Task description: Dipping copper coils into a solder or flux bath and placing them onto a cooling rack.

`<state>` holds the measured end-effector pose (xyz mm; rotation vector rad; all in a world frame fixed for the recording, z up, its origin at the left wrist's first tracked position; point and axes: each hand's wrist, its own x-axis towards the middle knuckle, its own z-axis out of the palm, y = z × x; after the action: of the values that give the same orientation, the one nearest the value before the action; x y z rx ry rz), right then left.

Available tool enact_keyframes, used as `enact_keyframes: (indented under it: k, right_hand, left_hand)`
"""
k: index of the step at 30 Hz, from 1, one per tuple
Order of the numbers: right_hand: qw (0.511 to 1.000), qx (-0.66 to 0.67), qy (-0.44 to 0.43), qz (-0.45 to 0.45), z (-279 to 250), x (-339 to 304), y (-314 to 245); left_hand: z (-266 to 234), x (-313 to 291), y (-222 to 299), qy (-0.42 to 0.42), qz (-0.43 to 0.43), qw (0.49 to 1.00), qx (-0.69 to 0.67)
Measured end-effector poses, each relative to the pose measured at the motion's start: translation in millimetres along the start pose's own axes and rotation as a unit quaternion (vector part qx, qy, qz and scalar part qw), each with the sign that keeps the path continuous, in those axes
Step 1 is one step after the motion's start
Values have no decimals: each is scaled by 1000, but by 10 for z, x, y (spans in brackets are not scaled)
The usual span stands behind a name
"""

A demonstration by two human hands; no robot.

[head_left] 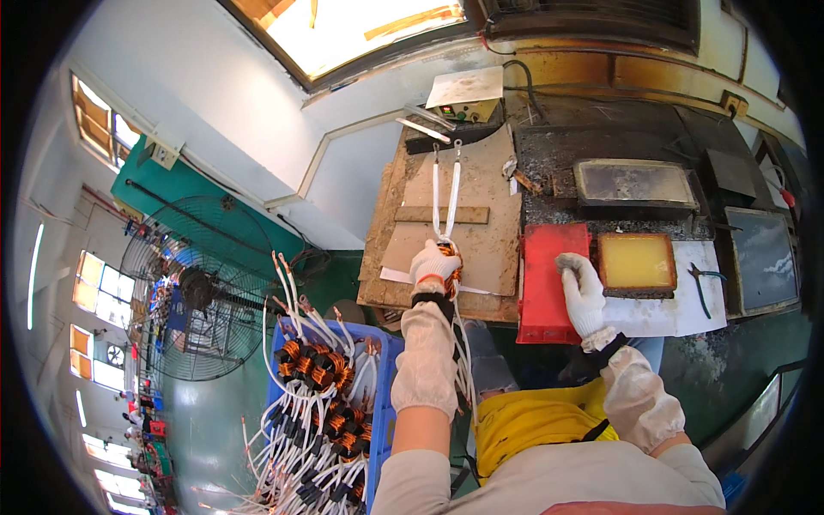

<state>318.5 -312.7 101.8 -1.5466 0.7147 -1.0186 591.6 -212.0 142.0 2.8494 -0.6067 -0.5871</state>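
My left hand, in a white glove, is closed around a copper-wound coil at the front edge of the bench. Two white sleeved leads run from this coil away from me across a cardboard sheet, ending in metal lugs; more white leads hang below my wrist. My right hand, gloved too, is over the right side of a red board. Its fingers are curled together, and what they hold, if anything, is hidden. Right beside it lies a brown-rimmed tray with a yellow surface.
A blue crate at lower left is heaped with similar coils and white leads. Pliers lie on white paper at right. A dark-framed pot and a small control box stand farther back. A large fan stands at left.
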Motion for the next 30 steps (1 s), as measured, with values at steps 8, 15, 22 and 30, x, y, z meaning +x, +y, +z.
enact_keyframes:
  k: [8,15,22,30]
  right_hand:
    - [1000,5,0,16,-9,-1,-51]
    - [1000,9,-11,-16,-33,-16,-100]
    - [1000,13,-10,-17,-22,-15,-105]
    - [999,-52,1,-12,-34,13,-109]
  left_hand:
    - [101,-283,-77,87,46,995,-31]
    - [114,-402,-176,78,48,994,-52]
    - [175,-312,-106,103,61,993,-20]
    - [350,-279,150,122,60,990,44]
